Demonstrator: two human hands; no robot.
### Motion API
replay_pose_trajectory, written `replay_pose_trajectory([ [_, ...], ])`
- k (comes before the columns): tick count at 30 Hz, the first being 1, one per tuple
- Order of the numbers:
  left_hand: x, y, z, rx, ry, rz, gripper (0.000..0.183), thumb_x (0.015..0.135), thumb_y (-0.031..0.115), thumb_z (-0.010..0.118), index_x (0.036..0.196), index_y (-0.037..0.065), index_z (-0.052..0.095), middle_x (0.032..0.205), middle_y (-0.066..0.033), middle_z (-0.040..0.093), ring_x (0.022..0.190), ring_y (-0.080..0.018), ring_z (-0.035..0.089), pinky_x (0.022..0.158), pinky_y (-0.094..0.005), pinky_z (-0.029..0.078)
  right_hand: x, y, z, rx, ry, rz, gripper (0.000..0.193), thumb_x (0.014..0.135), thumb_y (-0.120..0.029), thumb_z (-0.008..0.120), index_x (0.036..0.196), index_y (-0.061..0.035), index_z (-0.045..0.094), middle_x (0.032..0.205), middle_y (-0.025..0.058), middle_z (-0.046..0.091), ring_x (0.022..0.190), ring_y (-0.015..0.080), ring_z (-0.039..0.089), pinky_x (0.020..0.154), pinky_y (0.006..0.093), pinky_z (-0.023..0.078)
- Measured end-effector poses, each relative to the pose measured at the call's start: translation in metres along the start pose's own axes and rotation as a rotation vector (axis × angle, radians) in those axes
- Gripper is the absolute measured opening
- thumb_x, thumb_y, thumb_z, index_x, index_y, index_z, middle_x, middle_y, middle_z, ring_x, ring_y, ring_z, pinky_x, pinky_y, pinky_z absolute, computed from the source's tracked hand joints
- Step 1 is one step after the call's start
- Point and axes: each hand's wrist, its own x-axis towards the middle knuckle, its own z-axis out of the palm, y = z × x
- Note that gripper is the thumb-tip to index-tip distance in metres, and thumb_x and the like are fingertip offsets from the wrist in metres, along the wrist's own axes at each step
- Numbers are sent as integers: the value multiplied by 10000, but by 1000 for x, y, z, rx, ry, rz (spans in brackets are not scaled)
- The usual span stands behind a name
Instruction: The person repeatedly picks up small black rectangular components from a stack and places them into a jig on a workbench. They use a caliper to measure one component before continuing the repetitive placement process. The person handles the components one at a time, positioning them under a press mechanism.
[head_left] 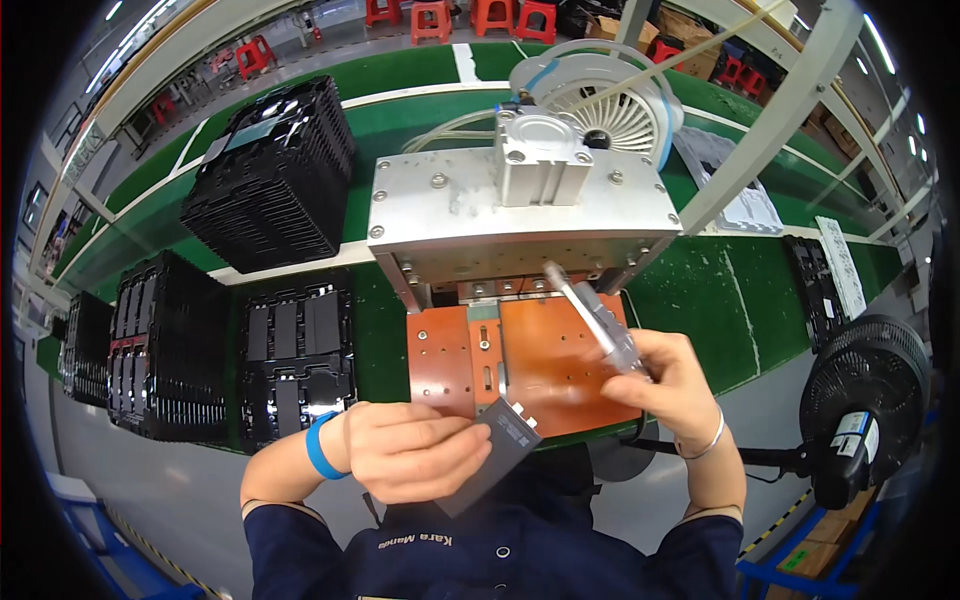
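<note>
My left hand point(415, 455), a blue band on its wrist, is closed round a flat dark grey battery cell point(508, 437) with small pale tabs at its top end. The cell is tilted in front of the orange base plate point(545, 345). My right hand point(670, 385) pinches a slim grey and silver piece, blurred by motion, perhaps a second battery cell seen edge-on point(612, 335). This piece slants up and left over the plate's right part. Behind both hands stands a silver press point(465, 190) with an air cylinder point(545, 150) on top.
Left of the press are a tall stack of black trays point(275, 180), further tray stacks point(170, 350), and a black tray with grey cells point(300, 345). A white fan point(610, 115) sits behind the press, a black fan point(865, 400) at right. A grey post point(770, 115) rises behind the right side.
</note>
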Motion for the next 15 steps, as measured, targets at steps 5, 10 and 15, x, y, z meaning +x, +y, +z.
replay_pose_trajectory([
  [5, 9, -4, 12, -121, 5, 54, 128, 713, 22, 678, 837, 18, 710, 910, -119, 689, 794, -202, 697, 724, -274, 559, 12, -13, 14, -30, -349, 130, 341, 838, -286, 776, 997, 9, 713, 552, -79, 400, 586, 13, 470, 588, 218, 413],
  [10, 3, -9, 18, -238, -11, -113, 154, 723, 42, 702, 874, 15, 717, 951, -126, 695, 800, -197, 700, 739, -290, 585, 17, -8, 18, -72, -431, 184, 335, 859, -297, 758, 955, 20, 709, 708, -1, 643, 690, 41, 560, 656, 225, 461],
  [15, -12, 27, 30, -833, 193, -990, 651, 763, 30, 801, 1342, 14, 505, 1064, -109, 675, 913, -161, 675, 781, -261, 554, 16, -19, 25, 37, -315, 156, 242, 885, -232, 736, 868, 7, 700, 647, -49, 581, 617, 7, 486, 559, 199, 376],
])
